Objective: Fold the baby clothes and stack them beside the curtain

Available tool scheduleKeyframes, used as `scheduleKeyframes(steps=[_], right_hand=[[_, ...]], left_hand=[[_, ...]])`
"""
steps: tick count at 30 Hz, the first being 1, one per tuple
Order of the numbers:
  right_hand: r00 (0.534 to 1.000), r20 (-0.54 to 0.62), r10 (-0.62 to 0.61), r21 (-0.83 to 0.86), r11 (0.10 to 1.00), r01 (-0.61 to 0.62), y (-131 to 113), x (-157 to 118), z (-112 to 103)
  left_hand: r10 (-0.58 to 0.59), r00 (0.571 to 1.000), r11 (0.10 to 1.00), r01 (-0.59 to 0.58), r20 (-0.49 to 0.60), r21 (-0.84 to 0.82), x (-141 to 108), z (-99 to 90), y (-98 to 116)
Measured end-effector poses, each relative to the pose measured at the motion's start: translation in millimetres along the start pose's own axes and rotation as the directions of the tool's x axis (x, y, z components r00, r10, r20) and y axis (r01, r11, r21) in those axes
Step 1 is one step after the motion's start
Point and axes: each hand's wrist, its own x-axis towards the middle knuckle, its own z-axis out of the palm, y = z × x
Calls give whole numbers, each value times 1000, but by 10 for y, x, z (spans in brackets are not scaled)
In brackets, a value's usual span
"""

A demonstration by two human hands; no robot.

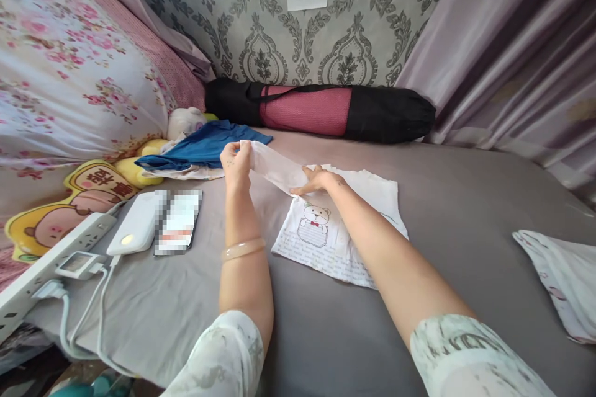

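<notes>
A white child's shirt [344,260] lies spread on the grey bed sheet, with a bear print and small lettering along one edge. My left hand [236,163] is closed in a pinch on the end of its sleeve, which is stretched up and to the left, off the sheet. My right hand [317,180] touches the shirt where the sleeve joins the body, its fingers stretched apart. Part of the shirt is hidden under my right forearm.
Behind lies a black and pink mat bag [305,110]. Blue clothing [200,146] and plush toys sit at back left. A phone [179,222], a white power bank [137,223] and a power strip [56,267] with cables are left. Folded white cloth [565,279] lies right.
</notes>
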Motion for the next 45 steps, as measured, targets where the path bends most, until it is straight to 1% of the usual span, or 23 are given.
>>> scheduleKeyframes(steps=[3,5,6,7,9,11,13,14,15,17,21,24,25,28,29,30,31,33,36,38,41,43,45], right_hand=[[995,-84,-61,99,993,70,78,10,15],[971,-217,-105,257,953,160,177,-22,37],[952,-294,-88,367,909,198,237,-56,54],[934,-355,-36,494,841,221,301,-103,76],[921,-371,116,755,615,227,438,-230,135],[937,-275,216,930,306,203,581,-383,207],[955,-180,235,983,18,180,723,-525,281],[963,-144,229,982,-91,168,789,-582,314],[969,-113,221,973,-173,153,850,-627,343],[975,-72,209,955,-268,128,946,-680,387],[978,-45,202,934,-339,113,1029,-690,413],[982,-40,184,922,-373,108,1032,-671,394],[983,-39,178,919,-381,105,1032,-665,385],[984,-56,168,918,-380,117,1035,-649,366],[982,-72,173,918,-373,133,1036,-646,365],[979,-92,183,918,-365,154,1036,-643,367],[975,-110,194,918,-356,175,1033,-642,373],[968,-138,210,920,-334,204,1021,-640,392],[949,-166,269,933,-268,239,993,-630,426],[917,-197,346,941,-195,276,984,-612,448],[857,-276,434,948,-22,316,1003,-571,479],[805,-346,482,938,190,290,1035,-549,499],[740,-435,513,866,464,187,1067,-546,515]], left_hand=[[-40,996,997,46,86,-63,-101,135,97],[-35,991,997,44,131,-71,-192,251,143],[-27,987,997,38,158,-64,-240,314,157],[-20,982,998,30,187,-53,-289,380,164],[12,969,1000,-4,247,-30,-384,510,161],[57,951,998,-57,303,-10,-480,635,140],[96,933,994,-110,347,22,-582,752,109],[108,922,990,-133,371,41,-636,808,91],[118,911,986,-154,395,59,-691,861,72],[137,885,977,-194,445,84,-807,961,31],[152,831,955,-263,535,137,-1056,1115,-55],[142,778,938,-303,612,168,-1251,1174,-93],[140,748,933,-318,649,166,-1312,1183,-95],[118,626,918,-365,771,156,-1445,1186,-69],[101,598,912,-375,795,166,-1462,1180,-55],[84,588,905,-382,805,184,-1460,1171,-44],[72,598,896,-391,798,212,-1438,1157,-38],[70,651,865,-417,756,279,-1344,1113,-48],[37,719,763,-469,694,445,-1134,1004,-113],[-40,733,652,-496,679,573,-1013,918,-164],[-182,697,524,-528,694,668,-937,813,-212],[-242,659,491,-550,712,676,-955,777,-223],[-248,639,455,-586,728,670,-999,766,-224]])
